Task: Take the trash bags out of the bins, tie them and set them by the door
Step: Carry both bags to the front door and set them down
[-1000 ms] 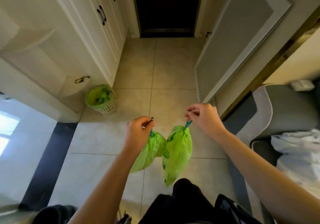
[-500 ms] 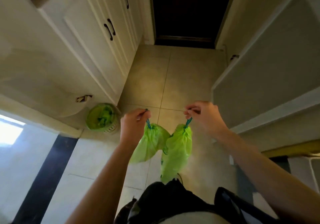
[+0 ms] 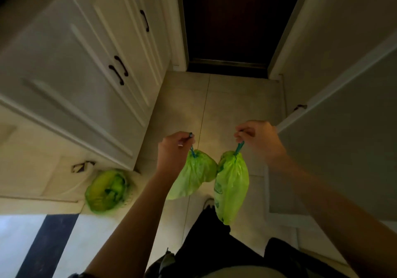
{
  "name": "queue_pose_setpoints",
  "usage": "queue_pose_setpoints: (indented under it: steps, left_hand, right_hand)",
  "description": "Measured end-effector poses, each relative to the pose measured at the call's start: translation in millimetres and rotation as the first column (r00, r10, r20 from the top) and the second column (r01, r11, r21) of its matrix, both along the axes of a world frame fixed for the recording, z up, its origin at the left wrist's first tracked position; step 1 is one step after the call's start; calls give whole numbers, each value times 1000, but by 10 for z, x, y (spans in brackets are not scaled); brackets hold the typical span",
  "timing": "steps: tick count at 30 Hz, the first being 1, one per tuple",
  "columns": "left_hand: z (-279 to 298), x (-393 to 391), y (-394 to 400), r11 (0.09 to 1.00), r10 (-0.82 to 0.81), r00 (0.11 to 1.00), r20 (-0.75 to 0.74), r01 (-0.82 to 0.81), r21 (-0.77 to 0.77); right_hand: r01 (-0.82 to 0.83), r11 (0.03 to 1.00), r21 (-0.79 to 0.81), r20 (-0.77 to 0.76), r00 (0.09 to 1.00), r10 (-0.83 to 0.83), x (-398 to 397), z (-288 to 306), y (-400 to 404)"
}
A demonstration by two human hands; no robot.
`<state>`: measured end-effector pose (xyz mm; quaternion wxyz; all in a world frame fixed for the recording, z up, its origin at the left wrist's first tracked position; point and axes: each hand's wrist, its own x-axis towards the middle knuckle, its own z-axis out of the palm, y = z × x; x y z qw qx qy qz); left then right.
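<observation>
The left hand [image 3: 175, 148] pinches the blue drawstring of one green bag [image 3: 193, 174], fist closed, arm stretched forward. The right hand [image 3: 256, 139] grips the drawstring of the other green bag [image 3: 231, 188] the same way. Both bags hang cinched above the tiled floor [image 3: 236, 97], touching, short of the dark door [image 3: 236, 19]. Dark print on the right-hand bag is unreadable. A lined bin [image 3: 106, 191] stands by the cupboard [image 3: 64, 62].
</observation>
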<state>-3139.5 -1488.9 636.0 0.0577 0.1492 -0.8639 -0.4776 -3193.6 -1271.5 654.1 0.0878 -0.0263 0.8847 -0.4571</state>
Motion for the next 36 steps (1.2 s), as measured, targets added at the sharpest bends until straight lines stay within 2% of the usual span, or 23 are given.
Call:
queue_pose_setpoints:
  steps: [10, 15, 19, 25, 30, 32, 36]
  left_hand:
    - [23, -2039, -176, 999, -37, 999, 29, 36, 19]
    - [-39, -3026, -267, 999, 31, 999, -19, -31, -11]
    - [-120, -3834, -343, 993, 115, 993, 9, -115, -39]
    - [-142, -4946, -552, 975, 216, 975, 52, -212, -66]
    - [-181, -5795, -781, 967, 246, 967, 73, -239, -84]
    - [-221, -6129, -870, 973, 205, 975, 86, -193, -122]
    - [-331, -6792, -1114, 943, 35, 986, 161, 21, -333]
  right_hand:
    - [36, 999, 9, -27, 999, -35, -2017, 59, -157]
    - [23, 999, -49, -11, 1000, -24, -3085, -47, -230]
    - [-8, 996, -88, 7, 1000, 8, -3923, -96, -360]
    - [-122, 991, -47, 33, 992, 124, -5164, -191, -569]
    - [-154, 988, -3, 29, 988, 154, -6053, -210, -812]
    - [-163, 987, -2, 56, 985, 162, -6395, -223, -920]
    - [-178, 984, 23, 105, 979, 175, -7131, -348, -1155]
